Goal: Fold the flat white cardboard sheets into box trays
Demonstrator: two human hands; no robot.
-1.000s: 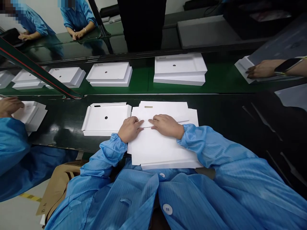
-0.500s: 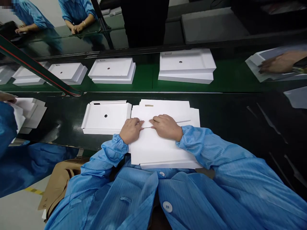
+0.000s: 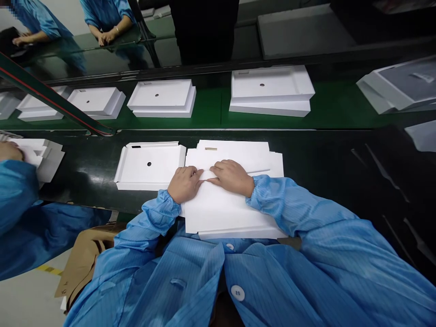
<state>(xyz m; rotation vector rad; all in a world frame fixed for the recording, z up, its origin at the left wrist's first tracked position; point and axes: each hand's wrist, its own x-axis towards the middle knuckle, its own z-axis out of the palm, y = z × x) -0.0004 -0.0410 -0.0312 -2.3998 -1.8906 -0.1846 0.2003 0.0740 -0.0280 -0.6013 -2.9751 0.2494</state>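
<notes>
A flat white cardboard sheet (image 3: 228,206) with notched edges lies in front of me, on top of other white card. Near its middle runs a raised fold, and my left hand (image 3: 185,185) pinches that fold between thumb and fingers. My right hand (image 3: 232,176) is closed on the same fold a little to the right, its thumb close to the left thumb. Against the sheet's left side sits a shallow white cardboard tray (image 3: 165,165) with low folded walls and a round hole.
White box trays (image 3: 272,84) stand in stacked pairs along the green conveyor belt (image 3: 213,106) ahead. A grey-topped white box (image 3: 408,81) is at the far right. At left, a co-worker's sleeve (image 3: 17,186) reaches beside more card. A green post (image 3: 51,95) slants across the left.
The right hand has shifted slightly left, closer to the left hand along the fold. A co-worker's hand has left the box at far right. Boxes on the belt have moved slightly right.
</notes>
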